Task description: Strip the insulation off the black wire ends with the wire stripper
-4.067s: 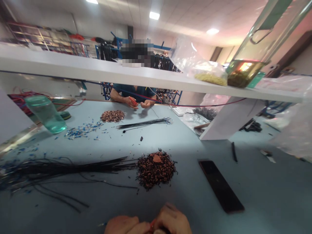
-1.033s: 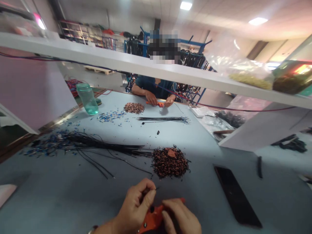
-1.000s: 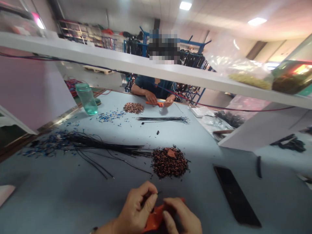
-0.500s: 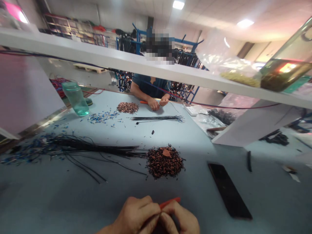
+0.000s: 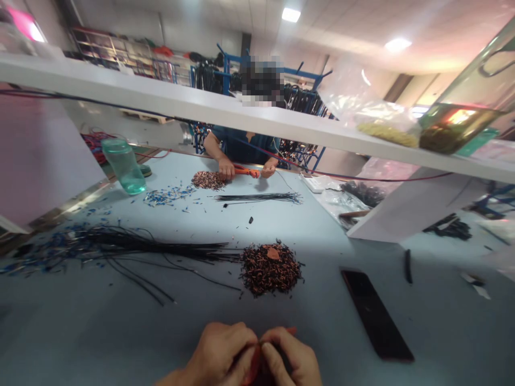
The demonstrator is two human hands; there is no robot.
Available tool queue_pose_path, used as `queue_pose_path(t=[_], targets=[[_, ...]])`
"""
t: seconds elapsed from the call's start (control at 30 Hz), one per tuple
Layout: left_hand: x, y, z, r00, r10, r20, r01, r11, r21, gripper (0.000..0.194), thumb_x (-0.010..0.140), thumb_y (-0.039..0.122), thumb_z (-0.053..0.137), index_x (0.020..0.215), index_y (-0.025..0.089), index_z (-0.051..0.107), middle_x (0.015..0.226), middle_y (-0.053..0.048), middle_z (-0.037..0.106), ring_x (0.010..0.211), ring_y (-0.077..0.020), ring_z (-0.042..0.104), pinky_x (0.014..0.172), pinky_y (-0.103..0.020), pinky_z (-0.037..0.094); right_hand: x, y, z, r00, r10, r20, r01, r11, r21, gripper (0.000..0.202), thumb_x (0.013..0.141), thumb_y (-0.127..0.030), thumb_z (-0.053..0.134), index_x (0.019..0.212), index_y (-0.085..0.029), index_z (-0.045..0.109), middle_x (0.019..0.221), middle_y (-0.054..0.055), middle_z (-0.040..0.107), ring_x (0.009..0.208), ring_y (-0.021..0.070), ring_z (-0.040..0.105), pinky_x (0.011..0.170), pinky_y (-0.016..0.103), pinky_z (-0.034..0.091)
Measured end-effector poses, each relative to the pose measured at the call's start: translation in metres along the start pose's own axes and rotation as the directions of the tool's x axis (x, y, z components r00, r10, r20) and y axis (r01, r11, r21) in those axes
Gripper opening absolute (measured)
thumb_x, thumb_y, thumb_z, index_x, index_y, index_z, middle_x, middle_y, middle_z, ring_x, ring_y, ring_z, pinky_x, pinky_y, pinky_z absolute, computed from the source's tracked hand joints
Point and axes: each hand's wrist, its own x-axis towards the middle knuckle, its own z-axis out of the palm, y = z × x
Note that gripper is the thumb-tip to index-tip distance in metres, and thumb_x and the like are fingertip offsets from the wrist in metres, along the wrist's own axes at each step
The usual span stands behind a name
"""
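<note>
Our left hand — pinched, contents hidden | our right hand — curled round orange tool | likely stiff, light; best held mid-body

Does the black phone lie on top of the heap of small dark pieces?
No, the black phone lies on the table to the right of the heap, with a gap between them.

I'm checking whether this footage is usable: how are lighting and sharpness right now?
Head view: ceiling light blown out; glare on the plastic bag; near tabletop dim; shelf slanting, likely lens distortion; small parts at left soft.
</note>
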Motion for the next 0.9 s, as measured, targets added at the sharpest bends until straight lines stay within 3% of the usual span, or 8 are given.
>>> queue_pose_path(t=[0.1,0.2,0.3,0.37,0.6,0.7,0.83,0.9], targets=[[0.001,-0.007,-0.006,0.984,-0.148,-0.096,0.155,0.986,0.065,0.015,0.087,0.012,0.047,0.077,0.02,0.055,0.052,0.004,0.057,0.043,-0.0093,0.052,0.046,-0.018,0.037,0.01,-0.003,-0.015,0.975,-0.205,0.08,0.216,0.964,-0.157,0.023,0.094,-0.037,0.046,0.103,-0.022,0.061,0.087,0.004,0.071,0.075,0.0169,0.068,0.067,0.023,0.054],[0.004,-0.015,-0.014,0.916,-0.325,-0.234,0.346,0.937,0.055,0.015,0.089,0.018,0.048,0.078,0.02,0.059,0.057,0.004,0.06,0.05,-0.0102,0.057,0.051,-0.016,0.043,0.017,0.002,-0.026,0.891,-0.405,0.208,0.455,0.794,-0.404,0.041,0.091,-0.053,0.047,0.111,-0.019,0.06,0.101,0.011,0.071,0.086,0.0242,0.068,0.069,0.033,0.056],[0.005,-0.021,-0.018,0.858,-0.43,-0.282,0.452,0.892,0.018,0.017,0.089,0.025,0.051,0.077,0.018,0.062,0.06,0.003,0.061,0.055,-0.0113,0.058,0.054,-0.017,0.044,0.014,0.013,-0.027,0.801,-0.446,0.4,0.598,0.569,-0.564,0.039,0.091,-0.05,0.05,0.114,-0.021,0.061,0.101,0.009,0.073,0.082,0.0266,0.068,0.064,0.037,0.053],[0.004,-0.023,-0.016,0.85,-0.452,-0.271,0.468,0.884,-0.008,0.019,0.089,0.027,0.051,0.076,0.018,0.062,0.06,0.003,0.061,0.056,-0.0116,0.058,0.054,-0.017,0.045,0.009,0.02,-0.023,0.787,-0.416,0.457,0.617,0.504,-0.604,0.033,0.092,-0.041,0.053,0.118,-0.022,0.059,0.101,0.007,0.073,0.083,0.026,0.067,0.067,0.038,0.051],[0.003,-0.028,-0.012,0.855,-0.454,-0.252,0.468,0.884,-0.007,0.022,0.089,0.03,0.048,0.076,0.018,0.063,0.061,0.003,0.064,0.057,-0.0121,0.06,0.055,-0.018,0.046,0.001,0.04,-0.013,0.817,-0.446,0.365,0.576,0.603,-0.553,0.044,0.083,-0.048,0.063,0.113,-0.016,0.058,0.087,0.009,0.069,0.074,0.0241,0.059,0.068,0.037,0.046],[0.004,-0.028,-0.013,0.855,-0.454,-0.251,0.468,0.884,-0.001,0.024,0.089,0.03,0.048,0.075,0.018,0.063,0.061,0.002,0.063,0.057,-0.0123,0.059,0.055,-0.018,0.046,-0.004,0.045,-0.018,0.841,-0.419,0.342,0.538,0.716,-0.445,0.04,0.086,-0.046,0.059,0.111,-0.016,0.059,0.088,0.011,0.067,0.075,0.0246,0.059,0.065,0.035,0.047],[0.005,-0.028,-0.014,0.833,-0.5,-0.238,0.511,0.859,-0.016,0.027,0.089,0.033,0.047,0.073,0.017,0.061,0.056,0.003,0.057,0.052,-0.0116,0.053,0.049,-0.018,0.041,-0.009,0.037,-0.036,0.957,-0.166,0.238,0.174,0.985,-0.012,0.048,0.08,-0.055,0.063,0.115,-0.022,0.061,0.099,0.012,0.065,0.086,0.0261,0.061,0.071,0.034,0.049],[0.005,-0.029,-0.014,0.822,-0.52,-0.23,0.528,0.849,-0.034,0.028,0.088,0.034,0.047,0.072,0.017,0.061,0.054,0.004,0.054,0.05,-0.0112,0.05,0.047,-0.018,0.039,-0.009,0.024,-0.045,0.967,0.023,0.253,-0.097,0.955,0.281,0.051,0.074,-0.057,0.067,0.111,-0.023,0.065,0.098,0.01,0.065,0.085,0.026,0.062,0.072,0.034,0.048]])
